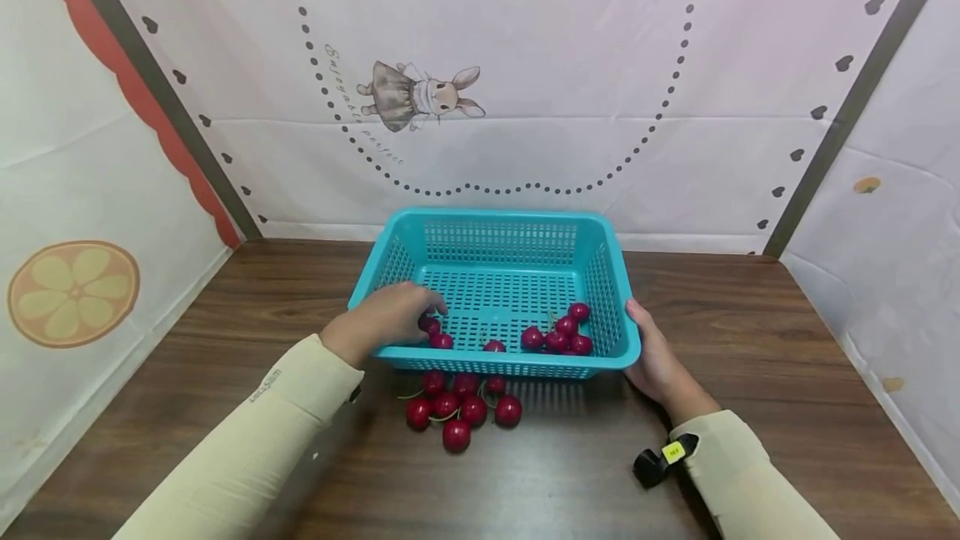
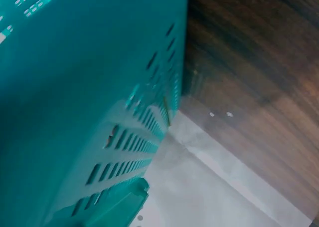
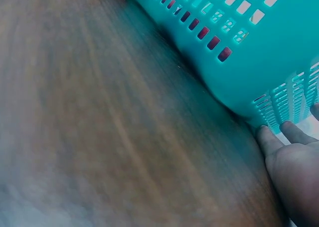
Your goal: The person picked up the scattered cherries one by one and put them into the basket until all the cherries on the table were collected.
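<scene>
A turquoise plastic basket [image 1: 510, 361] with slotted walls stands on the table. My left hand [image 1: 386, 319] reaches over its front left rim, fingers curled around a dark red cherry [image 1: 430, 325]; another cherry [image 1: 442, 342] lies just below it. The wrist hides part of this grasp. On the right, my right hand [image 1: 656, 357] rests against the basket's outer side, its fingers [image 3: 294, 133] fairly straight and touching the wall. Several cherries [image 1: 557, 341] lie in the basket's right part, one cherry [image 1: 494, 346] near its front middle. The left wrist view shows only basket wall [image 2: 75, 87] and surroundings.
In front of the basket, several cherries [image 1: 456, 435], some with stems, are grouped on the dark wooden table [image 1: 570, 473]. White printed cloth [image 1: 525, 65] hangs behind and on both sides. A black strap with a yellow label [image 1: 672, 452] is at the right wrist.
</scene>
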Demonstrator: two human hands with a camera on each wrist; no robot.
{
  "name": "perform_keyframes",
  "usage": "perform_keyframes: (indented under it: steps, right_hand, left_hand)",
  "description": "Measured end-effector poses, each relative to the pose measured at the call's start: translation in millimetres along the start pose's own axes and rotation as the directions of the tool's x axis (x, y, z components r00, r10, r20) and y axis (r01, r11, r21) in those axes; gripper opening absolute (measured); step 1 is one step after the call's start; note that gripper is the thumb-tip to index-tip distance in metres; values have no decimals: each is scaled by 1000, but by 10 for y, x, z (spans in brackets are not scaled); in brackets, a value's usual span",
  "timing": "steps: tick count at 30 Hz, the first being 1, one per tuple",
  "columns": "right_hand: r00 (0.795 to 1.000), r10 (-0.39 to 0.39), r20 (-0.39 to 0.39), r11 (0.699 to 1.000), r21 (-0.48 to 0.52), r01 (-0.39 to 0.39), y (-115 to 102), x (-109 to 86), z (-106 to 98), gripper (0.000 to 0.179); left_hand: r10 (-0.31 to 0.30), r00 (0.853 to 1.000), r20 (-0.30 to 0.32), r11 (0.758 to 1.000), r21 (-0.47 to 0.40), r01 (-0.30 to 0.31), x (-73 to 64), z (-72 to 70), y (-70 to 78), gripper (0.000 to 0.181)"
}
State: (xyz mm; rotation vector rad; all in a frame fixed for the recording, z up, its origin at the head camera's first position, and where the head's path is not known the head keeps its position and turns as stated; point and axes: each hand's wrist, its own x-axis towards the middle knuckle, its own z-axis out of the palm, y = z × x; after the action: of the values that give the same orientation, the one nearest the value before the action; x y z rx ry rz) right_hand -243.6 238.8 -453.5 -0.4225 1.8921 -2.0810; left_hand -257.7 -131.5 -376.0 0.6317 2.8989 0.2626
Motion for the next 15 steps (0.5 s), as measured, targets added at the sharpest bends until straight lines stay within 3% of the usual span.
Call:
perform_keyframes:
  steps: [4, 8, 12, 15]
  right_hand:
    - [1000, 3, 9, 1000, 6, -3, 2, 9, 2, 72]
    - [1000, 3, 2, 1000, 6, -3, -14, 16, 2, 72]
    - [1000, 9, 3, 1000, 11, -9, -22, 9, 3, 74]
    - [1000, 7, 5, 1000, 9, -7, -18, 8, -2, 74]
  left_hand:
    - [2, 999, -36, 1000, 8, -1, -74, -114, 34, 47]
    - [39, 992, -123, 999, 28, -36, -154, -225, 129, 47]
    - [145, 968, -204, 988, 77, -131, -262, -241, 292, 45]
    - [220, 942, -254, 974, 113, -197, -356, -217, 422, 43]
